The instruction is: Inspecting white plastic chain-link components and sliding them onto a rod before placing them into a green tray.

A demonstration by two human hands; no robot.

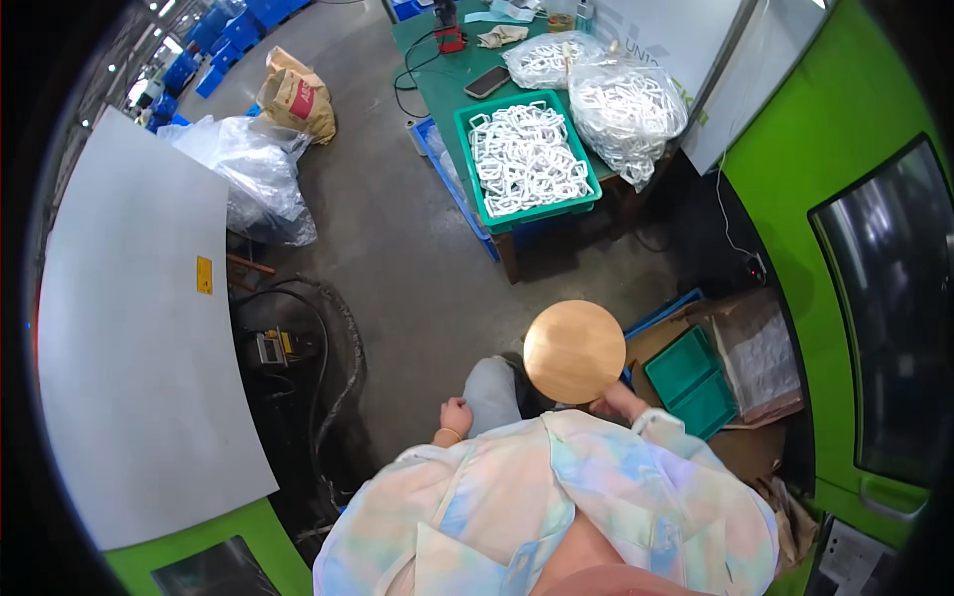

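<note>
Sees two hands, one to each side: with the right hand (621, 402), meets the lower right rim of one round wooden disc (574, 352), set low in front of the body; cannot tell whether pinching or merely touching, with fingers partly hidden. With the left hand (455, 414), curls loosely inward just beside one grey-clad knee (490, 392), above one wristband (450, 433). Cannot make out what lies beneath the disc (only something dark at its left edge). To the right, counts one cardboard box (760, 363) and, in it, two green tray sections (686, 363), perhaps halves of one tray. Farther forward, on one green table (437, 81), finds one green tray (590, 199) of white links (527, 159), too tangled to count, two clear bags (628, 109) of more links, and one phone (487, 82). Away to the left, shows clear plastic film (268, 179) beside at least one brown sack (303, 107). At both sides, cuts off one white panel (139, 328) and one green machine (795, 199).
</note>
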